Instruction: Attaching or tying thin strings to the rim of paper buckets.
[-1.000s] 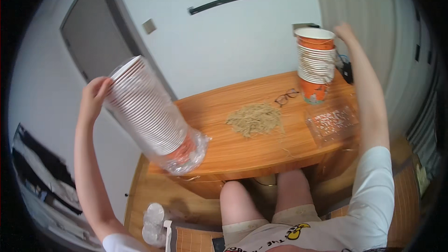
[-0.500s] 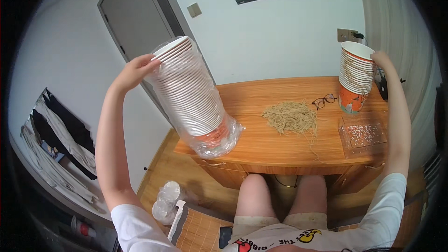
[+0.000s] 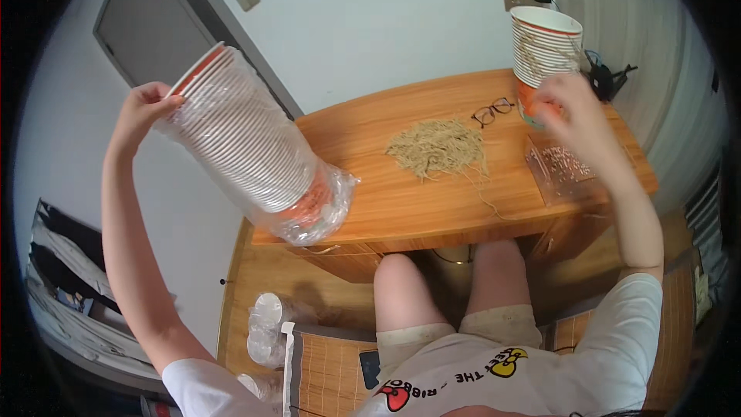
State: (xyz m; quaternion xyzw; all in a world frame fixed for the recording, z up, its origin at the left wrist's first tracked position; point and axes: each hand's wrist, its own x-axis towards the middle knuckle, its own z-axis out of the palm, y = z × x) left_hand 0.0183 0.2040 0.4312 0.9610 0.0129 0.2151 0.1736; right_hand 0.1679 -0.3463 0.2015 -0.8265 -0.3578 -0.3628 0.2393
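My left hand grips the upper rim of a tall stack of paper cups, thumb on the front of the rim. Clear plastic wrap covers most of this stack, which leans with its base at the table's left front. On the right stands a second, unwrapped stack of paper cups, with tan strands clinging to its side and an orange lowest cup. My right hand, slightly blurred, is in front of that stack's lower part. Its fingers are loosely bent and apart, with nothing seen in them.
The wooden table bears a heap of tan paper shreds, eyeglasses and a clear tray with small pale bits. Wrapped white cups stand on the floor at lower left. A dark phone lies beside my leg.
My right hand has left the rim of the right stack and dropped in front of its base. My left hand keeps its grip on the wrapped stack. The whole view has shifted.
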